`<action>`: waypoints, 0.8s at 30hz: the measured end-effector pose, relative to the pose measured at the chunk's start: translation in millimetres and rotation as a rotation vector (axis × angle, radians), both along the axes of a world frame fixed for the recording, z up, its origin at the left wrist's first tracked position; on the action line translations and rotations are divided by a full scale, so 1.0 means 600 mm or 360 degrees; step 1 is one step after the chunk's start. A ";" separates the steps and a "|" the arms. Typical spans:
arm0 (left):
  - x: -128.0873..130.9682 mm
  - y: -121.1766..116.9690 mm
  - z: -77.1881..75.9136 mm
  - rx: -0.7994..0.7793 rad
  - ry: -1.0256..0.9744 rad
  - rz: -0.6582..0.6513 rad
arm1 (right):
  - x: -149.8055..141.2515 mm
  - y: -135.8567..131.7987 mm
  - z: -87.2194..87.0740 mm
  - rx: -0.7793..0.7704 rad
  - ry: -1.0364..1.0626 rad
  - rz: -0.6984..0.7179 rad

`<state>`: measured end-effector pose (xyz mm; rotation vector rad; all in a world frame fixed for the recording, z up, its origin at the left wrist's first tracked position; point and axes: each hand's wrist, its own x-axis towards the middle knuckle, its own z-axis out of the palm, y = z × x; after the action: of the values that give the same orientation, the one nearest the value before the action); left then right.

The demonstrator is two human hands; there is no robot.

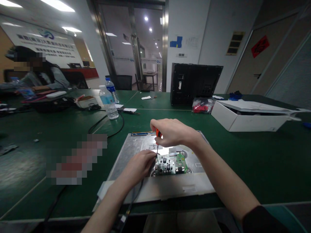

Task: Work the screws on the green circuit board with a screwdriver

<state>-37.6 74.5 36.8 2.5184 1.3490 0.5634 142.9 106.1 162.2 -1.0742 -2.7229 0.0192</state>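
My right hand (173,132) grips the orange and black handle of a screwdriver (158,133). Its thin shaft points down, with the tip at the upper left corner of a green circuit board (173,161). That board lies on a flat metal panel (123,158), which looks like the back of a display. My left hand (143,163) rests at the board's left edge, fingers drawn together by the screwdriver tip. Whatever those fingers may pinch is hidden. A dark cable (137,194) runs below my left wrist.
Water bottles (109,103) stand at the back left beside a black cable. A dark monitor casing (196,84), a bag with red contents (202,105) and a white box (250,118) are at the back right. Another person (41,71) sits at the far left.
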 end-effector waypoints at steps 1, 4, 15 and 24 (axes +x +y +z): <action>0.000 0.000 0.000 0.0003 -0.0002 -0.0005 | -0.001 -0.001 0.000 -0.0014 0.0003 0.0003; 0.000 0.000 0.000 0.0008 -0.0008 -0.0012 | -0.004 -0.002 0.000 0.0021 -0.0012 -0.0060; -0.002 0.004 -0.004 -0.0001 0.0013 -0.0016 | -0.002 0.003 -0.001 0.0018 -0.0031 -0.0049; -0.003 0.003 -0.004 0.0003 0.0019 -0.0014 | -0.009 0.001 0.000 0.0101 -0.0067 -0.0152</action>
<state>-39.2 76.1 34.4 2.5318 1.3413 0.5488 137.4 106.5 162.5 -1.1980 -2.6860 -0.1050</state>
